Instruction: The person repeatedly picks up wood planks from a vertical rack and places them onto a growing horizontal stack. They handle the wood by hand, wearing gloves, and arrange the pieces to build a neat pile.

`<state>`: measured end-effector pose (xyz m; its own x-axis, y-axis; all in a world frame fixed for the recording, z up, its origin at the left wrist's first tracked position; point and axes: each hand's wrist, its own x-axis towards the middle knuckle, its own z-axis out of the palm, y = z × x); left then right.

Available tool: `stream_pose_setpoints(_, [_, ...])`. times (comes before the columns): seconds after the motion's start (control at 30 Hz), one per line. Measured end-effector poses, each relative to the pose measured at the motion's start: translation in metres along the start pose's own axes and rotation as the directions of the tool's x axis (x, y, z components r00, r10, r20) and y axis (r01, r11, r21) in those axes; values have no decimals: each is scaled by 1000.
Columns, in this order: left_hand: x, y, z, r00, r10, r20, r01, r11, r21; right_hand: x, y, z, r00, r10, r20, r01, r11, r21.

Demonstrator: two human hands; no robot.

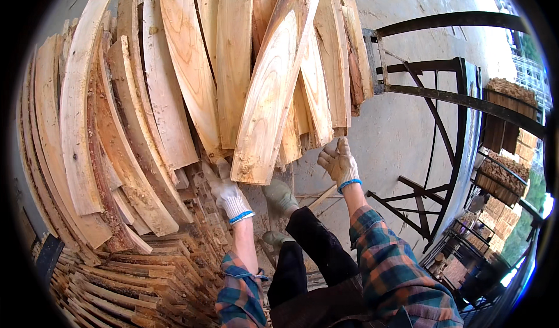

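Note:
Long rough-sawn wooden boards lie side by side in a pile in front of me, their near ends pointing toward me. One board (pixel 273 89) rests slantwise on top of the others. My left hand (pixel 229 193), in a white knit glove with a blue cuff, is beside that board's near end, its fingers apart and nothing seen in them. My right hand (pixel 339 164), gloved alike, is just short of the near end of a board (pixel 333 54) at the pile's right side. Its fingers are stretched and spread, with nothing between them.
A dark metal frame (pixel 460 101) stands on the concrete floor (pixel 402 159) to the right. Stacked thin wood strips (pixel 128 287) fill the lower left. Bundles of cut wood (pixel 498 176) stand at the far right. My shoes (pixel 279 197) are below the boards' ends.

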<state>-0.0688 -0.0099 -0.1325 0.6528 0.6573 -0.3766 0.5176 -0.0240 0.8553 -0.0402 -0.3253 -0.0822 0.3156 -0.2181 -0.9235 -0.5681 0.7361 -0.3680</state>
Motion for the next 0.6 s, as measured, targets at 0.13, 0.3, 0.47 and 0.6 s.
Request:
stream_pose_setpoints(0.13, [-28,-40,-11,953,-74,293,-282,129,951,-2,-14,49,993,13,-116,-8,999,41])
stream_pose_setpoints(0.3, [-63,70,13,857,108,505,-500,-66,863,-9,37,71,998,34,52,-34,999,-9])
stream_pose_setpoints(0.47, [-20,29,-30,947,205,246,-313,764,564,-47,45,85,982,49,185,-26,992,-126])
stream_pose_setpoints(0.6, [-20,16,-30,985,-22,170,-74,840,537,-11,51,43,968,132,213,-133,991,-11])
